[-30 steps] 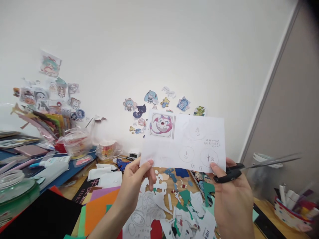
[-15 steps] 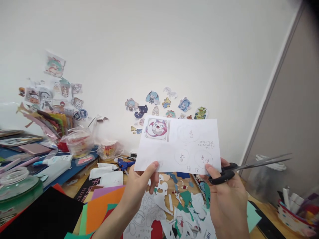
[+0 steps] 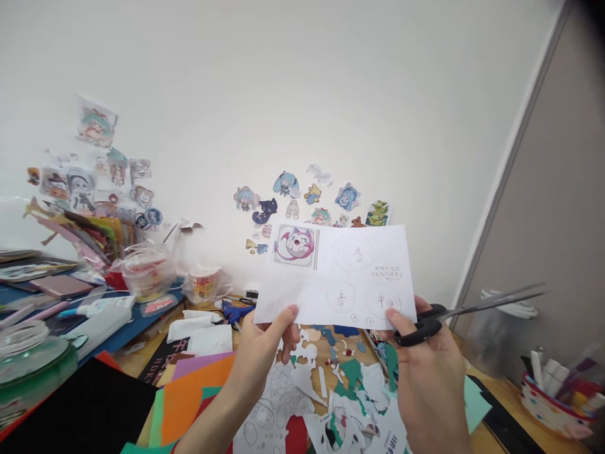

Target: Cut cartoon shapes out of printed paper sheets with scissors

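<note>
Both my hands hold up a white paper sheet (image 3: pixel 331 277) in front of me, above the desk. It shows a pink cartoon picture at its top left and three faint circles with marks. My left hand (image 3: pixel 265 353) pinches its lower left corner. At the lower right corner, my right hand (image 3: pixel 428 378) pinches the sheet with the thumb. The same hand also grips black-handled scissors (image 3: pixel 466 312), whose blades point right.
Paper scraps (image 3: pixel 350 397) and coloured sheets (image 3: pixel 189 391) litter the wooden desk below. A glass jar (image 3: pixel 28 359), glue bottles and plastic-wrapped cups (image 3: pixel 146 271) stand at left. A pen holder (image 3: pixel 553 391) sits at right. Stickers (image 3: pixel 288 186) dot the wall.
The sheet and both hands have dropped slightly and shifted left; the grip on sheet and scissors is the same.
</note>
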Motion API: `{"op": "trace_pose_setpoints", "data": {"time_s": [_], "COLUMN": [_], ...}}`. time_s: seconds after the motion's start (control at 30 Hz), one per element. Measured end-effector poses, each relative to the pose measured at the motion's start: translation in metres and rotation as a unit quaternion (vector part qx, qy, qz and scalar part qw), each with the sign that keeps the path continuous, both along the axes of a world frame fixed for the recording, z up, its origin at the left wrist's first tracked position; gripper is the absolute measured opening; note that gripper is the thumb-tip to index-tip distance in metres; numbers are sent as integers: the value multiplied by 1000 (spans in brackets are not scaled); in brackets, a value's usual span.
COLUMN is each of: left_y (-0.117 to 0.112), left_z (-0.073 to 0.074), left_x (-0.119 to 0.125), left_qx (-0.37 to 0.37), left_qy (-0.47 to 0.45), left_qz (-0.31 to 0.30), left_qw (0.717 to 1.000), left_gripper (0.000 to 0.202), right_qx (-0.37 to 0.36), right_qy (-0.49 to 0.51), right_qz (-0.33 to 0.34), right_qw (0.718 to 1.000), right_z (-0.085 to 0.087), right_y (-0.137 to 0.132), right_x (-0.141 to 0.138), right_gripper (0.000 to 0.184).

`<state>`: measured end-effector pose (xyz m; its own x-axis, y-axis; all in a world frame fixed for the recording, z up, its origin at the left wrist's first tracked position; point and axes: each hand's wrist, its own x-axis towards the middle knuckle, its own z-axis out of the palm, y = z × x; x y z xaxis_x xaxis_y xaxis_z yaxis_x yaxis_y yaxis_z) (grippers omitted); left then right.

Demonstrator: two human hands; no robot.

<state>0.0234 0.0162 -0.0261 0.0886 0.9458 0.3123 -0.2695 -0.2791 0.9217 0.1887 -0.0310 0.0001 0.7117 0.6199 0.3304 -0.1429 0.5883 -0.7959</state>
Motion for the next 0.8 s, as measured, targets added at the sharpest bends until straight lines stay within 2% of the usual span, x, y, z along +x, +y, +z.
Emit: {"op": "trace_pose_setpoints", "data": {"time_s": [0.8], "left_y": [-5], "left_z": [5], "left_x": [5], "left_qx": [-16], "left_qy": [7], "left_qz": [18], "left_qw": [1000], "left_gripper": [41], "right_qx": [-17], "right_qy": [22], "right_qz": [-7], "right_qw": [1000], "right_z": [2], "right_y": [1], "right_x": [-1], "right_gripper": [33]}}
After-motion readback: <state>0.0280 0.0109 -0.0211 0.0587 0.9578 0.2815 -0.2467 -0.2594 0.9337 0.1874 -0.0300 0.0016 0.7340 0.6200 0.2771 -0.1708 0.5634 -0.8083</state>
